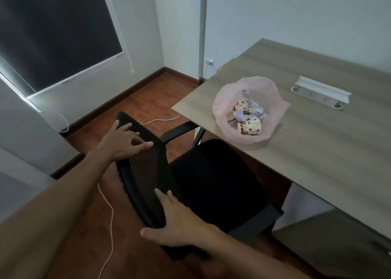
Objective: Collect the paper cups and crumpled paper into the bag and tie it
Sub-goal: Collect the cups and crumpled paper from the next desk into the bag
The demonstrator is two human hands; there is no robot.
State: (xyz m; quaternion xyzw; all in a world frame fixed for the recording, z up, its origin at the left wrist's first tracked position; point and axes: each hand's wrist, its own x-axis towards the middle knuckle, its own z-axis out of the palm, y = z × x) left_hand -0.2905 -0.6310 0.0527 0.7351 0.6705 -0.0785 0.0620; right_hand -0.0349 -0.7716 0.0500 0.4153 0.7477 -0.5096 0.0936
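Collecting looks done, tying not yet: the pink bag (249, 109) sits open-mouthed on the bench (317, 152), near its front-left corner, and the paper cups (249, 127) and crumpled paper (257, 110) already lie inside it. No loose cups or paper show on the bench top, so what's left, as I judge it, is gathering the rim and knotting it. Both hands are off the bag and well apart from it. Left hand (121, 140) rests on the top edge of the chair backrest (148, 173), fingers (146, 146) spread and loosely bent over the edge, not clamped shut. Right hand (179, 221) lies at the lower side of the backrest, fingers straight and flat against it, thumb out, gripping nothing that I can see. Bag is thin translucent plastic, soft, crinkled, slumped into a wide bowl. Cups are cream with dark dots, stiff paper, lying on their sides. Paper wads are pale lilac-grey and lumpy. Bench is matte wood-grain laminate with a white cable tray (323, 89) set in it. Chair is black mesh with a dark fabric seat (215, 183). A white cable (110, 226) trails over the reddish wood floor (148, 101).
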